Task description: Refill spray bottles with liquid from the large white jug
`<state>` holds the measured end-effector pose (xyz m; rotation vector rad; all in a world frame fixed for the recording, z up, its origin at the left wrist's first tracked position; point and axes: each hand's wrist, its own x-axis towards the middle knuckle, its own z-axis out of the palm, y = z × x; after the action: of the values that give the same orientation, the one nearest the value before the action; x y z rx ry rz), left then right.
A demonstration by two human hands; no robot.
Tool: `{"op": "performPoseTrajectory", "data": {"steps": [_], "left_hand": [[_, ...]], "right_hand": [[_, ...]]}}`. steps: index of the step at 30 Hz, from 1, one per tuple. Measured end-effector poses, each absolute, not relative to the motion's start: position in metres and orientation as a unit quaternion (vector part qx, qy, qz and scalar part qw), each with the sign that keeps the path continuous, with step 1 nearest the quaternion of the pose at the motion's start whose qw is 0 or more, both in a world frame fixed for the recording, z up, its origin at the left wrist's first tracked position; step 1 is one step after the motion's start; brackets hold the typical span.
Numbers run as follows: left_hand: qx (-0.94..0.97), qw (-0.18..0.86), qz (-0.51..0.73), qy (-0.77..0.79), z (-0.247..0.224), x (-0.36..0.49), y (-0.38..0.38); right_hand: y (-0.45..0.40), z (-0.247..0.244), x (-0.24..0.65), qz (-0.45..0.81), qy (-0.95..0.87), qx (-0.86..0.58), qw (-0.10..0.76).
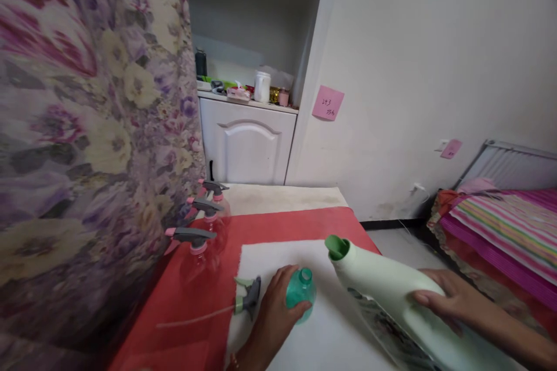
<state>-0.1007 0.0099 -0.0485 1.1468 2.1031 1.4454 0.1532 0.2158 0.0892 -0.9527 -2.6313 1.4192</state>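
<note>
My left hand (278, 307) is wrapped round a small green see-through spray bottle (304, 290), its neck uncapped and facing up. In my right hand (452, 301) is a large pale green jug (387, 272), tilted, with its green spout (337, 246) pointing left. That spout is to the right of the small bottle's neck and apart from it. Left of my left hand lies a grey and green spray head (248, 298), its thin tube stretching left. No liquid stream shows between the two containers.
Several clear bottles with grey and pink spray tops (195, 237) stand along the left edge of the red-covered table (270, 226). A white cloth (261, 249) lies under the work. Flowered curtain (96, 127) hangs at left; a bed (513, 226) is at right.
</note>
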Motion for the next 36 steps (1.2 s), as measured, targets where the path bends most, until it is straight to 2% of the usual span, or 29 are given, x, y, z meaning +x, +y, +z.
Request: {"op": "performPoseTrajectory", "data": {"steps": [6,19,30,36], "left_hand": [[0.406,0.164,0.520,0.733,-0.055,-0.101,0.010],[0.411,0.167,0.518,0.732,-0.053,-0.101,0.010],[0.404,0.176,0.527,0.727,-0.043,-0.097,0.007],[0.400,0.177,0.530,0.727,-0.044,-0.097,0.006]], "right_hand": [[0.209,0.102,0.144,0.389,-0.871,-0.296,-0.038],[0.210,0.124,0.124,0.270,-0.934,-0.225,-0.071],[0.215,0.128,0.118,0.222,-0.952,-0.205,-0.056],[0.211,0.135,0.115,0.202,-0.953,-0.210,-0.082]]}}
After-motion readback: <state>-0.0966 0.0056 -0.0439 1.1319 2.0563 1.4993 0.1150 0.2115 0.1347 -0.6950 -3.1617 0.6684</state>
